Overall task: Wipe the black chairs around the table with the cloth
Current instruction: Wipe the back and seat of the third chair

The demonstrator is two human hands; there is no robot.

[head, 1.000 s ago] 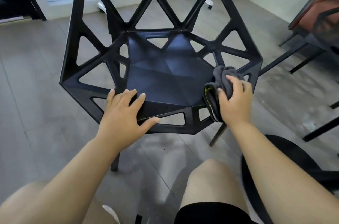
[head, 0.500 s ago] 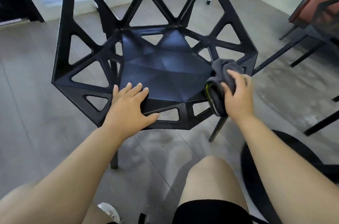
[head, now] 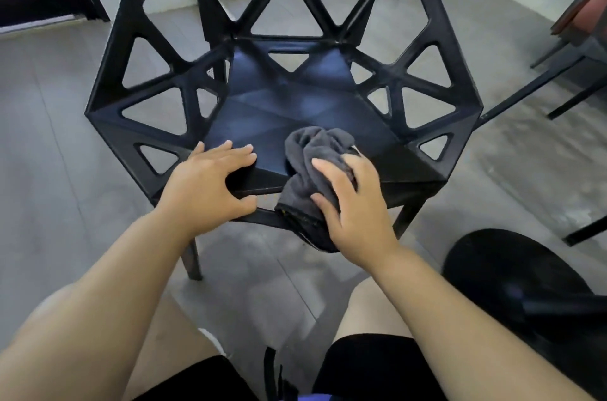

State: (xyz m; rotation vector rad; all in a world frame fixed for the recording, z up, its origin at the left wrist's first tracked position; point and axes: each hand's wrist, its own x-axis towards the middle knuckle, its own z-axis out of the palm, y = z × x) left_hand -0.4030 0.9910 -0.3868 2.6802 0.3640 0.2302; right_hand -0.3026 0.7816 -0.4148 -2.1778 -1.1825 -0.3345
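Black recorded for the chair [head: 295,111], its frame patterned with triangular cut-outs. Dark grey noted for the cloth [head: 315,151]. Grey, with paler streaks, logged for the floor [head: 49,170]. Black noted for the shorts [head: 368,364]; reddish-brown for the tabletop [head: 596,11].

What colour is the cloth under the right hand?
Dark grey cloth, clearest in the head view.
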